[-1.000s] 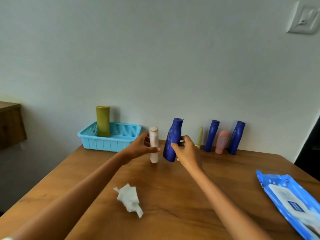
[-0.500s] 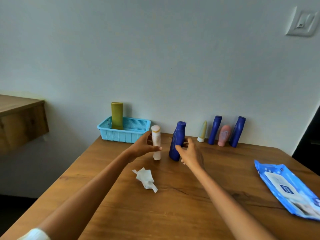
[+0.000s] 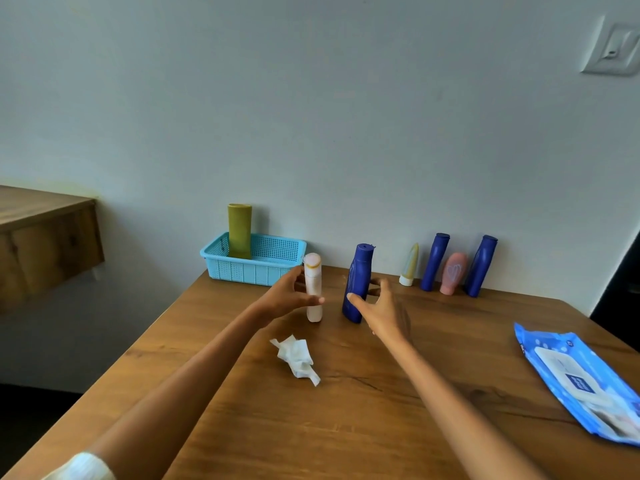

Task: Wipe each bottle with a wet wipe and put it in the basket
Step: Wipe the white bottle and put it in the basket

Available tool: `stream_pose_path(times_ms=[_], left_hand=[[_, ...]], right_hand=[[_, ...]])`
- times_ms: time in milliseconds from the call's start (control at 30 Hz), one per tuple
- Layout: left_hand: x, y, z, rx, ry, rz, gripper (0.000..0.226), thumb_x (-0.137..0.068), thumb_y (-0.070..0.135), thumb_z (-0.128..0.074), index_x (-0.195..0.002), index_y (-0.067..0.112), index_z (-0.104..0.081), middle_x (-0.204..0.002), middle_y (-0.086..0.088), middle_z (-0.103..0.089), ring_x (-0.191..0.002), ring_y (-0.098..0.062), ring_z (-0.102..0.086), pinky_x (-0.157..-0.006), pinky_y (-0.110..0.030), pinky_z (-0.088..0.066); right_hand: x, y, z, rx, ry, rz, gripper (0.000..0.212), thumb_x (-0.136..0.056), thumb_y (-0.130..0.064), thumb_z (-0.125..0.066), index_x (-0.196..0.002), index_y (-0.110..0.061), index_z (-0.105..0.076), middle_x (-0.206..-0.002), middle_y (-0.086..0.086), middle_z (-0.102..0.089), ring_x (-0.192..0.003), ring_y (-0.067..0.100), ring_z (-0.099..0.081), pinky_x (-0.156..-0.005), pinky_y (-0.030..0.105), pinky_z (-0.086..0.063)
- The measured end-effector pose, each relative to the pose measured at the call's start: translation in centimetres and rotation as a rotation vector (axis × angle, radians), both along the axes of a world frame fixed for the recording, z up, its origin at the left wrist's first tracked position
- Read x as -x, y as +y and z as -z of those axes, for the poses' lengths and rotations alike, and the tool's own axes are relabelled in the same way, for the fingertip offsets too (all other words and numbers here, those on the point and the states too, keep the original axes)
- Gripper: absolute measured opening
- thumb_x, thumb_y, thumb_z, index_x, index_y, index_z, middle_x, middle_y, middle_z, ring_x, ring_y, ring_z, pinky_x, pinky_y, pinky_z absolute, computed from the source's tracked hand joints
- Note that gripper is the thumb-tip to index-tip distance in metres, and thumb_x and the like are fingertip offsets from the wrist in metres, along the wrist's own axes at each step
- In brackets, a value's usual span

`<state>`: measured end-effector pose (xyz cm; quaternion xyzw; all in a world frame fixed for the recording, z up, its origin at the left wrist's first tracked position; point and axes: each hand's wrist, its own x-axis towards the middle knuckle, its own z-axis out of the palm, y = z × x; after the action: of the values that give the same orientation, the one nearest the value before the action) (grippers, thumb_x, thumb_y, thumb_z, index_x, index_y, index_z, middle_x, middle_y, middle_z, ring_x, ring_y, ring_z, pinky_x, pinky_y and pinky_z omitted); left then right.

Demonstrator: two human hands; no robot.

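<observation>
I can't read any text here. The wet wipe pack at the table's right edge carries a dark blue label with white marks, too small and blurred for me to make out. The pink bottle at the back edge shows a pale heart-like outline, no letters I can tell.
</observation>
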<state>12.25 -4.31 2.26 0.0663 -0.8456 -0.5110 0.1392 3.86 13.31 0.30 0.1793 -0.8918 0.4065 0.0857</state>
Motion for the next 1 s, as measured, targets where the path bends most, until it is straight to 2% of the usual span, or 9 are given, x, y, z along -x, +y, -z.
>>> stream_pose_path(times_ms=[67, 167, 267, 333, 400, 533, 733, 867, 1000], left_hand=[[-0.2, -0.1, 0.2, -0.005, 0.017, 0.004, 0.061, -0.08, 0.016, -0.071, -0.132, 0.011, -0.039, -0.116, 0.002, -0.05, -0.105, -0.011, -0.048, -0.082, -0.02, -0.041], [-0.7, -0.5, 0.5, -0.027, 0.057, 0.001, 0.06, -0.08, 0.017, -0.071, -0.132, 0.011, -0.041, -0.116, 0.002, -0.051, -0.106, -0.01, -0.049, -0.072, -0.014, -0.044], [-1.3, -1.2, 0.7, -0.097, 0.094, -0.013, 0.052, -0.081, 0.02, -0.07, -0.127, 0.013, -0.046, -0.113, 0.003, -0.055, -0.105, -0.012, -0.052, -0.074, -0.015, -0.045], [-1.8, -1.6, 0.9, -0.163, 0.12, 0.004, 0.04, -0.082, 0.02, -0.069, -0.118, 0.014, -0.052, -0.107, 0.002, -0.061, -0.103, -0.014, -0.057, -0.079, -0.018, -0.047], [-2.1, -2.0, 1.0, -0.199, 0.132, 0.029, 0.033, -0.084, 0.02, -0.067, -0.115, 0.014, -0.055, -0.105, 0.0, -0.063, -0.102, -0.016, -0.058, -0.083, -0.021, -0.049], [-2.6, -2.2, 0.8, -0.366, 0.123, 0.075, 0.026, -0.09, 0.016, -0.059, -0.115, 0.014, -0.053, -0.111, -0.006, -0.06, -0.104, -0.017, -0.058, -0.081, -0.023, -0.052], [-2.8, -2.3, 0.3, -0.749, 0.206, 0.123, 0.029, -0.094, 0.016, -0.049, -0.118, 0.001, -0.052, -0.106, -0.013, -0.062, -0.092, -0.019, -0.066, -0.082, -0.028, -0.055], [-2.8, -2.7, 0.5, -0.89, 0.231, 0.16, 0.052, -0.079, 0.031, -0.066, -0.12, 0.001, -0.053, -0.114, -0.017, -0.062, -0.1, -0.023, -0.065, -0.09, -0.035, -0.053], [-2.6, -3.1, 0.5, -0.94, 0.234, 0.331, 0.072, -0.064, 0.039, -0.083, -0.121, 0.004, -0.057, -0.116, -0.015, -0.064, -0.106, -0.026, -0.062, -0.095, -0.039, -0.05]], right_hand=[[-0.8, 0.5, -0.1, 0.072, 0.056, 0.048, 0.06, -0.076, -0.057, -0.063, -0.118, -0.017, -0.045, -0.11, 0.001, -0.058, -0.088, 0.015, -0.057, -0.059, 0.023, -0.04], [-2.8, 1.6, 0.2, 0.263, 0.313, 0.076, 0.034, -0.081, -0.047, -0.062, -0.087, -0.019, -0.045, -0.078, -0.001, -0.054, -0.065, 0.014, -0.052, -0.048, 0.017, -0.032], [-5.4, 1.7, 0.2, 0.279, 0.464, -0.204, 0.023, -0.087, -0.033, -0.062, -0.073, -0.022, -0.046, -0.063, -0.008, -0.049, -0.054, 0.008, -0.047, -0.048, 0.012, -0.035], [-7.1, 1.1, -0.5, 0.172, 0.361, -0.476, 0.018, -0.084, -0.036, -0.064, -0.075, -0.023, -0.056, -0.071, -0.01, -0.055, -0.063, 0.007, -0.052, -0.054, 0.015, -0.042], [-8.0, 0.3, -1.2, -0.038, 0.206, -0.704, 0.021, -0.079, -0.044, -0.066, -0.095, -0.03, -0.063, -0.093, -0.015, -0.058, -0.077, 0.002, -0.055, -0.066, 0.019, -0.047], [-7.7, -0.5, -1.2, -0.353, 0.022, -0.883, 0.041, -0.077, -0.04, -0.071, -0.116, -0.04, -0.059, -0.119, -0.018, -0.055, -0.107, -0.003, -0.047, -0.088, 0.022, -0.043], [-6.7, -1.0, -1.5, 0.075, -0.006, -0.659, 0.023, -0.08, -0.019, -0.071, -0.098, -0.032, -0.066, -0.094, -0.02, -0.062, -0.082, -0.01, -0.058, -0.062, 0.012, -0.045], [-5.6, -2.4, -2.4, 0.381, 0.117, -0.424, 0.02, -0.081, -0.02, -0.071, -0.099, -0.023, -0.062, -0.096, -0.015, -0.064, -0.088, -0.004, -0.06, -0.065, 0.007, -0.044], [-5.7, -4.8, -2.4, 0.44, 0.201, -0.275, 0.019, -0.085, -0.027, -0.065, -0.099, -0.014, -0.069, -0.088, -0.007, -0.068, -0.075, 0.004, -0.061, -0.06, 0.007, -0.042]])
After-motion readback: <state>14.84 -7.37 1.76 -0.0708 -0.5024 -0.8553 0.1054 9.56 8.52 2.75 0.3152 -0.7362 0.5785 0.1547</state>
